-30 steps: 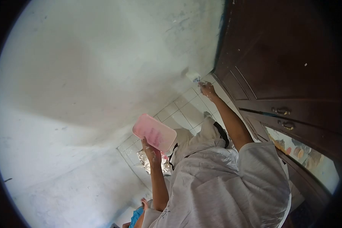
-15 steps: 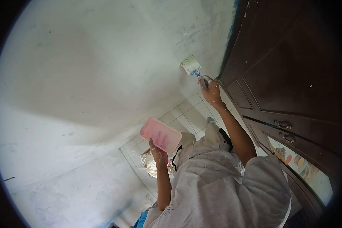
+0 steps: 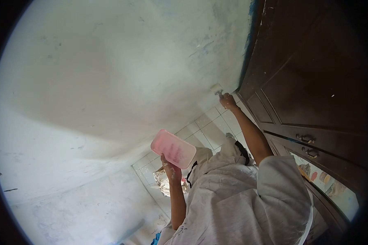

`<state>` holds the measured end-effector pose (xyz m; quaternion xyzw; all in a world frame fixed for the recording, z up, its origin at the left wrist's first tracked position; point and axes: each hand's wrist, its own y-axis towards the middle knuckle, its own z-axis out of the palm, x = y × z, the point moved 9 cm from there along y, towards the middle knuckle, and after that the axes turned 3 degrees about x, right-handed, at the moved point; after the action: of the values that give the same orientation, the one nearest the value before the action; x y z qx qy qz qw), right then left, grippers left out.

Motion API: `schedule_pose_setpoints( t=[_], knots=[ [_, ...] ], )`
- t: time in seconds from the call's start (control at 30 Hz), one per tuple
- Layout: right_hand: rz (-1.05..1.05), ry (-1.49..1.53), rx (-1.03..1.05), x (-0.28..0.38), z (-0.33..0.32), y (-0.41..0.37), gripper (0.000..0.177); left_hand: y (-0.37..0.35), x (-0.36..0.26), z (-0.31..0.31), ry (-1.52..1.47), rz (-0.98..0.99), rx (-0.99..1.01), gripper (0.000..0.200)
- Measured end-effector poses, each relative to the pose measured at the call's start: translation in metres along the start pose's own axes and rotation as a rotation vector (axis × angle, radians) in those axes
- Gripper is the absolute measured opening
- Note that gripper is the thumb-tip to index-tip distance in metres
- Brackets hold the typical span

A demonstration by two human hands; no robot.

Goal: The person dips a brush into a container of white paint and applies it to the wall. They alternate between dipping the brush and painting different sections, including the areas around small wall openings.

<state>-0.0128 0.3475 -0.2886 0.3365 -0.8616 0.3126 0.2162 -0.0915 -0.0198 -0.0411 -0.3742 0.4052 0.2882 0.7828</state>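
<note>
My right hand [image 3: 228, 101] is closed around the handle of a paintbrush [image 3: 217, 89], its bristles against the lower part of the white wall [image 3: 122, 69] near the dark wooden cabinet. Flecks of white paint show on the hand. Lower and to the left, my left hand [image 3: 171, 168] grips a pink plastic tub [image 3: 173, 149] by its near edge, thumb on the inner side. Darker pink smears mark the tub's inside.
The brown cabinet [image 3: 315, 77] with metal handles [image 3: 306, 139] runs along the right side. White floor tiles [image 3: 208, 118] meet the wall's foot. Below my left hand, a crumpled shiny wrapper or bag [image 3: 163, 182] lies on the floor.
My right hand has moved the paintbrush down the wall and slightly right, toward the floor. The tub in my left hand stays almost where it was.
</note>
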Motion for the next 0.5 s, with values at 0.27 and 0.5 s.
schedule_pose_setpoints(
  t=[0.27, 0.5],
  knots=[
    [-0.297, 0.494, -0.361, 0.167, -0.189, -0.142, 0.035, -0.004, 0.001, -0.008, -0.120, 0.040, -0.033, 0.060],
    [-0.199, 0.201, -0.392, 0.095, -0.091, -0.064, 0.037, -0.006, -0.002, -0.011, -0.135, 0.077, 0.020, 0.059]
  ],
)
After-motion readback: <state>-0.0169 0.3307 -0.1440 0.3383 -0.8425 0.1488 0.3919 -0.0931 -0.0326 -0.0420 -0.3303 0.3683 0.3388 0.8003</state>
